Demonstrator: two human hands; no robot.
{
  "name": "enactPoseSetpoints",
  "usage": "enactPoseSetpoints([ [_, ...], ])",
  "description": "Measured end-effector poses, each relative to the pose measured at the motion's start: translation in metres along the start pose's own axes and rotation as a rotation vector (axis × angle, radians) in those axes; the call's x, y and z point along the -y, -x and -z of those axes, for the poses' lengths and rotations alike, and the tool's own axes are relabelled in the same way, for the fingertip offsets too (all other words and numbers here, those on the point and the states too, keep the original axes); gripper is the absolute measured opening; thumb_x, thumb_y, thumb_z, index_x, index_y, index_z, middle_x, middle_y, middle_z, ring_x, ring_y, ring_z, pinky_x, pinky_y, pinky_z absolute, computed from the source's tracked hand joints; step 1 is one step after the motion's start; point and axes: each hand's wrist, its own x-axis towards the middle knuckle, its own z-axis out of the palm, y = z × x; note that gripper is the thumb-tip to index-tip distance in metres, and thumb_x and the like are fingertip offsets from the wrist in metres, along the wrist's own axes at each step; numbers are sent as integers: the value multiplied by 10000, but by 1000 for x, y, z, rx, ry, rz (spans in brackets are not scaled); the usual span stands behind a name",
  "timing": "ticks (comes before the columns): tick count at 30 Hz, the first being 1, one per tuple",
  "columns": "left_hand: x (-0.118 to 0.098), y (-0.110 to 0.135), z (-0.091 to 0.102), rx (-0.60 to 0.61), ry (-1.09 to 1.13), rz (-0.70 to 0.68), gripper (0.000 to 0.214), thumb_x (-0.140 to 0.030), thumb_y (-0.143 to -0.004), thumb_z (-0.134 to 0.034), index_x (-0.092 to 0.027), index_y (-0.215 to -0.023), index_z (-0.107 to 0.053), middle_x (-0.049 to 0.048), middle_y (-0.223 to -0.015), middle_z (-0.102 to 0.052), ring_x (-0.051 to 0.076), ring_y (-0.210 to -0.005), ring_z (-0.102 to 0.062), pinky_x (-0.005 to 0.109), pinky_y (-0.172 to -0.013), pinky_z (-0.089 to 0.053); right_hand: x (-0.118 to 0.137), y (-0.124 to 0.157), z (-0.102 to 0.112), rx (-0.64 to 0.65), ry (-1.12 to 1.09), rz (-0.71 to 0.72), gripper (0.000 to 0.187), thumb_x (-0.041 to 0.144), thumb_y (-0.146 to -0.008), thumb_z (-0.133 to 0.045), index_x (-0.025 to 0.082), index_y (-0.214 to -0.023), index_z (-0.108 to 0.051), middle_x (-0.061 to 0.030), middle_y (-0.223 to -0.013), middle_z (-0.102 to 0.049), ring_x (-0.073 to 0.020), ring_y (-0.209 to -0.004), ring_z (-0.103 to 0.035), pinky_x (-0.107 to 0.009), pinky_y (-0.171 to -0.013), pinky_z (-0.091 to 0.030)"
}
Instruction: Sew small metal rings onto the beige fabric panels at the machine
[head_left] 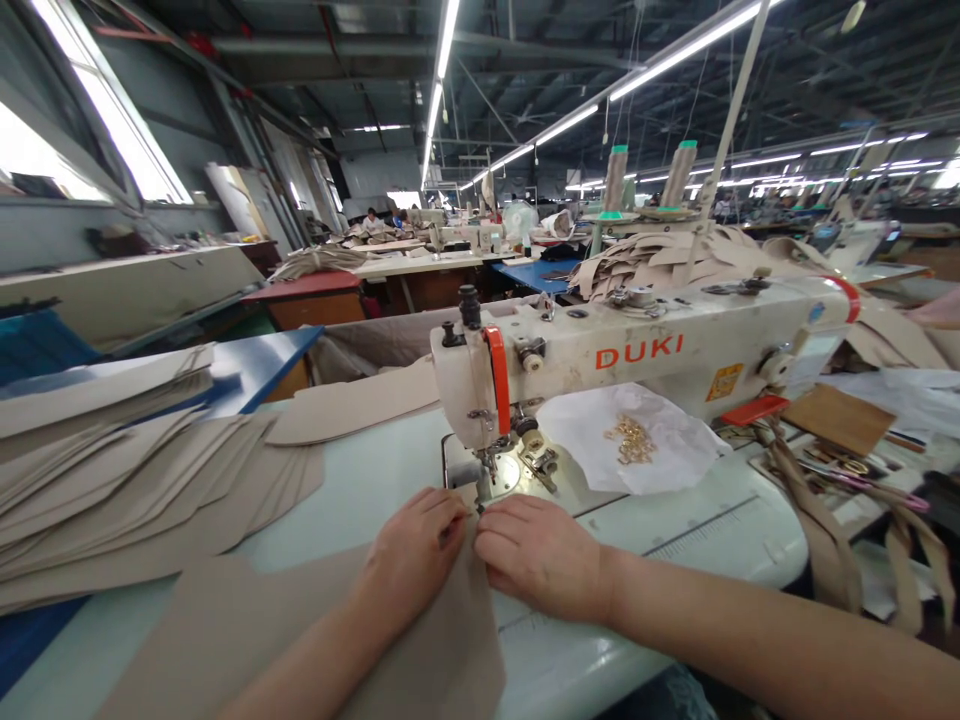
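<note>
A cream sewing machine (645, 350) marked DUKI stands on a pale table (360, 480). A tan fabric piece (450, 630) lies in front of its needle (487, 470). My left hand (416, 555) rests on the fabric just left of the needle, fingers curled and pinching the cloth edge. My right hand (540, 555) lies on the fabric's right side, fingers bent down onto it, fingertips touching the left hand's near the presser foot.
Stacked tan fabric pieces (135, 480) lie at the left. White paper with small gold metal rings (634, 440) sits under the machine arm. Tan straps (825, 540) hang at the right. Two thread cones (679, 175) stand behind. Other workers sit far back.
</note>
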Motion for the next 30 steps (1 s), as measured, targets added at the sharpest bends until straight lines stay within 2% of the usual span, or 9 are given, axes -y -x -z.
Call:
enactPoseSetpoints([
  [4, 1, 0, 0, 11, 1, -21, 181, -112, -821, -423, -195, -755, -569, 30, -772, -654, 174, -743, -602, 292, -697, -504, -1, 2, -2, 121, -79, 35, 121, 190, -920, -480, 159, -889, -593, -33, -918, -652, -156, -893, -550, -280, -841, -430],
  [6, 1, 0, 0, 5, -5, -32, 180, -109, -821, -422, -195, -752, -565, 27, -757, -651, 173, -728, -598, 290, -678, -504, -2, 4, -3, 139, -104, 39, 122, 193, -922, -483, 164, -890, -597, -29, -957, -661, -154, -942, -553, -279, -868, -424],
  [13, 2, 2, -2, -33, -29, -79, 184, -107, -843, -415, -190, -775, -564, 26, -753, -642, 169, -719, -589, 286, -681, -501, -2, 3, -5, 136, -120, 34, 129, 206, -921, -491, 168, -858, -597, -24, -946, -666, -158, -956, -556, -284, -855, -434],
  [30, 0, -1, -5, -53, -38, -97, 186, -119, -873, -407, -172, -809, -573, 34, -775, -648, 168, -745, -591, 291, -696, -503, -1, 4, -4, 115, -142, 20, 134, 188, -919, -482, 155, -875, -604, -40, -955, -657, -165, -961, -550, -294, -879, -428],
])
